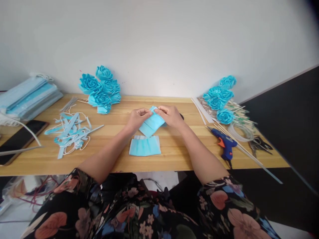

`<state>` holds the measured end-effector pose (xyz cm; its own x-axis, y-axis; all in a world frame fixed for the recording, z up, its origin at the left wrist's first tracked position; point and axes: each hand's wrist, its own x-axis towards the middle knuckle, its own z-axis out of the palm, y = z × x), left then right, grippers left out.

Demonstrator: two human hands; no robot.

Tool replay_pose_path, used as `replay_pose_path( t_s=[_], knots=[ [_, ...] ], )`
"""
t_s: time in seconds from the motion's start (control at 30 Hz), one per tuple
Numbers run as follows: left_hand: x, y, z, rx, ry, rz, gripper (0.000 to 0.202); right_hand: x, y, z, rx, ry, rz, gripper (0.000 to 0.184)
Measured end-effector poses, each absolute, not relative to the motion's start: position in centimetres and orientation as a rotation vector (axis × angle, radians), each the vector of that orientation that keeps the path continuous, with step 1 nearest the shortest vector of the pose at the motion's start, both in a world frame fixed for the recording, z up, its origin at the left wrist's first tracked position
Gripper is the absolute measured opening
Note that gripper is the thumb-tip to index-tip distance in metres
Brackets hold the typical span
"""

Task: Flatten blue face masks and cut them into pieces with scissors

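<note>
Both hands pinch the upper edge of a light blue piece of face-mask fabric (pixel 152 125), held tilted above the table. My left hand (pixel 139 119) grips it at the upper left, thumb against the fingers. On the other side, my right hand (pixel 169 115) has closed on it near the top corner. Just below lies another cut piece of mask fabric (pixel 145 146), flat with its pleats partly spread. A dark object (pixel 182 116) shows behind my right hand, mostly hidden.
Left of my hands are mask trimmings (pixel 72 132), a phone (pixel 22 139), stacked face masks (pixel 27 96) and blue fabric roses (pixel 102 88). To the right lie a blue glue gun (pixel 224 141), more roses (pixel 219 96), scissors (pixel 259 145), sticks (pixel 245 154) and a coil of clear tubing (pixel 240 132).
</note>
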<state>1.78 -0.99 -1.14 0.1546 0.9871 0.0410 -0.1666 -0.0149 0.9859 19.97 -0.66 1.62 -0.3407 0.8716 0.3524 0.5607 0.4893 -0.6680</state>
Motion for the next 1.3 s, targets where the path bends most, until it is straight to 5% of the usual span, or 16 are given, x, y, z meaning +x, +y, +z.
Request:
replay_pose_path(
  t_s=[0.37,0.7,0.9,1.3],
  knots=[
    [1.9,-1.1,-1.4,1.182,0.998,1.231,0.031,20.4,-0.4,1.1,-1.076,-1.873,0.905,0.044],
    [2.3,-1.2,-1.7,1.258,0.996,1.197,0.029,19.9,-0.3,0.7,-1.173,-1.828,0.446,0.029],
    [2.0,-0.8,-1.8,1.276,1.12,1.168,0.028,21.2,0.5,0.8,-1.188,-1.45,0.312,0.037],
    [1.4,-0.6,-1.8,1.077,1.055,1.286,0.037,21.7,1.7,-0.3,-1.121,-1.311,0.37,0.043]
  ],
)
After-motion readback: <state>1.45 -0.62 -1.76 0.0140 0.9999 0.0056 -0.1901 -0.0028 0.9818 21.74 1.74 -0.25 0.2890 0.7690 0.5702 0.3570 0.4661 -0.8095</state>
